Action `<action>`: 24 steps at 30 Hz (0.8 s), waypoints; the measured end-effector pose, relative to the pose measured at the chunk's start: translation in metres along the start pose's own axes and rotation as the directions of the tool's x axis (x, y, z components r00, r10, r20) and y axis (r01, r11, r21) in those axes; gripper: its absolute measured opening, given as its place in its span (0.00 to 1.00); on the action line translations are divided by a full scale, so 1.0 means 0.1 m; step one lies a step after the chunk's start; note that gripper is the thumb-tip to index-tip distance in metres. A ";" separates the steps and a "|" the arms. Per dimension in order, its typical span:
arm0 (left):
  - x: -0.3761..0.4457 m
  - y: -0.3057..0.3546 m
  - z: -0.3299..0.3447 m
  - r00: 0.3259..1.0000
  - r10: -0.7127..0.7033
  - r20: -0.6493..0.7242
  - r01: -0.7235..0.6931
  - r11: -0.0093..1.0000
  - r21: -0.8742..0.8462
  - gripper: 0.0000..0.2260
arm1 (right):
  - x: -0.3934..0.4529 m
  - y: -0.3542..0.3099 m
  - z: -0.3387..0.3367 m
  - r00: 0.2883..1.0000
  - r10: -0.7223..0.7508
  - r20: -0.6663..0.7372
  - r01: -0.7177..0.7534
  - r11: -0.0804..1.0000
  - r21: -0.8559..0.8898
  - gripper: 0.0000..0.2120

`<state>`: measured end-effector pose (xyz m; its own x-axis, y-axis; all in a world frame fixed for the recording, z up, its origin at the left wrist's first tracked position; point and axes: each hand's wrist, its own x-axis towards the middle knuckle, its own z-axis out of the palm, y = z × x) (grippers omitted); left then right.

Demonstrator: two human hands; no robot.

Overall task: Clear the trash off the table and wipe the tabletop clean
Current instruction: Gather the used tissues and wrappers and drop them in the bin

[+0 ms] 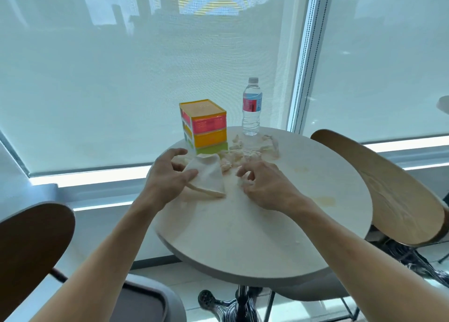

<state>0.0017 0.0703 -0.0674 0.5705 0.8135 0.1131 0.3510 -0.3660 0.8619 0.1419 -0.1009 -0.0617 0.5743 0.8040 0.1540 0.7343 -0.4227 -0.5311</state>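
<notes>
On the desk, left hand holds the cloth, right hand pinches a scrap. Scraps are light and crumpled; you should pinch them by their bulk.

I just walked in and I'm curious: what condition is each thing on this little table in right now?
Clear plastic water bottle: upright, capped.
Stacked colourful plastic drawer box: upright, drawers closed.
Beige cloth: folded, held by left hand.
Crumpled white paper scraps: scattered.
Right hand: fingers curled over a scrap.
Round pale tabletop: stained with yellowish spots.
</notes>
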 end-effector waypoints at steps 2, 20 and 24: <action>-0.04 0.03 -0.01 1.000 0.005 0.024 -0.002 0.992 -0.126 0.21 | -0.01 0.01 -0.02 0.996 0.012 -0.083 -0.007 0.998 0.068 0.12; -0.98 0.81 0.53 0.980 0.157 0.124 -0.106 0.933 -0.344 0.06 | -0.84 0.45 -0.87 0.937 0.111 -0.331 0.043 0.904 0.426 0.07; -1.25 0.99 0.83 0.966 0.202 0.161 -0.135 0.926 -0.353 0.06 | -1.23 0.77 -1.06 0.929 0.156 -0.336 0.006 0.901 0.435 0.05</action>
<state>0.0267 -0.1049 -0.0367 0.7418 0.6389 0.2038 -0.0141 -0.2890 0.9572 0.1661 -0.2761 -0.0333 0.7695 0.5405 0.3402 0.5074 -0.1940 -0.8396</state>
